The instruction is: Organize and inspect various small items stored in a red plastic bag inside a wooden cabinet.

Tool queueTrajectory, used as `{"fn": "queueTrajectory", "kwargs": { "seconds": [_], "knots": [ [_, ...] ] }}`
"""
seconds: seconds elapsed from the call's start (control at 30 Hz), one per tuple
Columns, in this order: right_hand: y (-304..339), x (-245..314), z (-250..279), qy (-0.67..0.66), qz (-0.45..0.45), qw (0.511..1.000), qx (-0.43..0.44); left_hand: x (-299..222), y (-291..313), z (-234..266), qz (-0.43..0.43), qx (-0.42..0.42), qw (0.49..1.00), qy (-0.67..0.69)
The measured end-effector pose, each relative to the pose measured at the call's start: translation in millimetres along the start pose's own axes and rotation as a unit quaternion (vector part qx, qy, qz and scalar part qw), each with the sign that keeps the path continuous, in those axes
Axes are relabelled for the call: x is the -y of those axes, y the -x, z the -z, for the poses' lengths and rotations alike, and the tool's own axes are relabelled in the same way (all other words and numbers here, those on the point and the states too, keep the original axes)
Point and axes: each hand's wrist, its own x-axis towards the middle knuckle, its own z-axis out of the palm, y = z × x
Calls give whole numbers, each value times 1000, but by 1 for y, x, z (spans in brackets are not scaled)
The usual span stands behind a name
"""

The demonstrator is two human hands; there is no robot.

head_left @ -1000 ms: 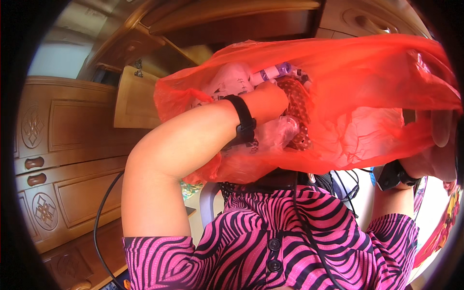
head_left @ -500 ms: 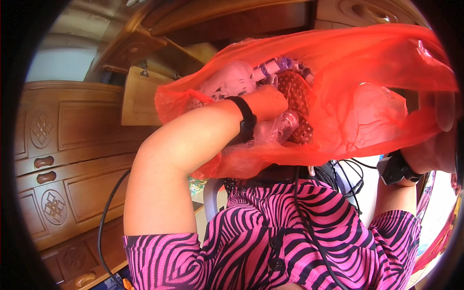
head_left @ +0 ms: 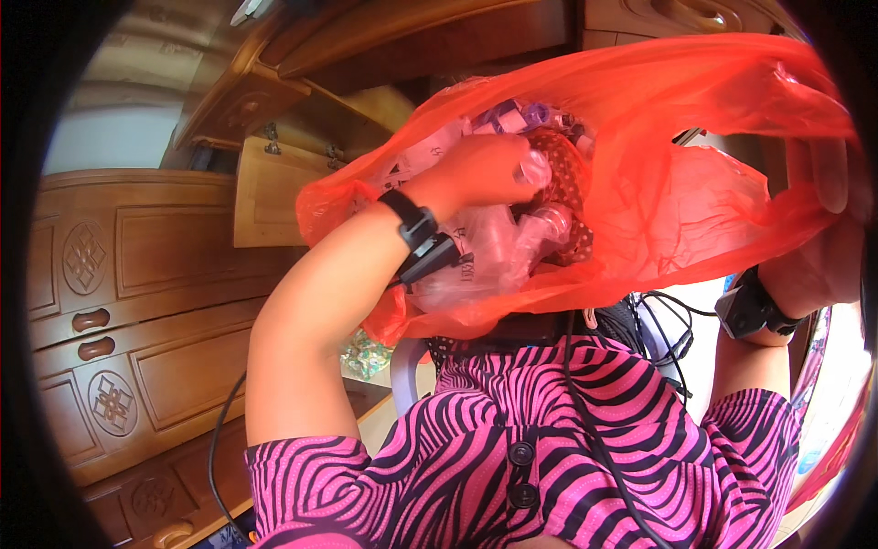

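A large red plastic bag [head_left: 640, 229] hangs in front of my chest with its mouth spread wide. Inside it my left hand [head_left: 485, 172] is closed at the end of a clear plastic bottle [head_left: 534, 168], most of which is hidden behind the fingers. Just below lies another clear bottle [head_left: 551, 220], beside a dotted dark red cloth [head_left: 560, 178] and a pale plastic bag with dark print [head_left: 471, 252]. A bottle with a purple part [head_left: 535, 114] rests farther back. My right hand [head_left: 814, 252] grips the bag's right side, partly seen through the red film.
Carved wooden cabinets [head_left: 174, 247] line the left side. An open wooden door panel [head_left: 274, 201] juts out behind the bag. Black cables [head_left: 677, 320] run near my right forearm, and one loops down at the left. A patterned green package [head_left: 369, 357] shows below the bag.
My left hand has moved up and slightly left inside the bag, and a clear bottle end now shows at its fingers. The right hand keeps hold of the bag.
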Motion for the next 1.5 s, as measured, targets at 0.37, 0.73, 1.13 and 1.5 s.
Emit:
{"fn": "queueTrajectory", "kwargs": {
  "seconds": [0.37,0.73,1.13,1.5],
  "knots": [
    [-6,-5,-7,4,-10,1000,14,30,35,9,202,-135,730,639],
    [-4,-5,-10,17,-14,1000,19,37,36,2,179,-141,685,692],
    [-5,-5,-4,20,-17,1000,17,19,30,8,207,-117,735,635],
    [-4,-5,0,20,-18,999,19,26,27,-11,181,-107,825,525]
  ]
}}
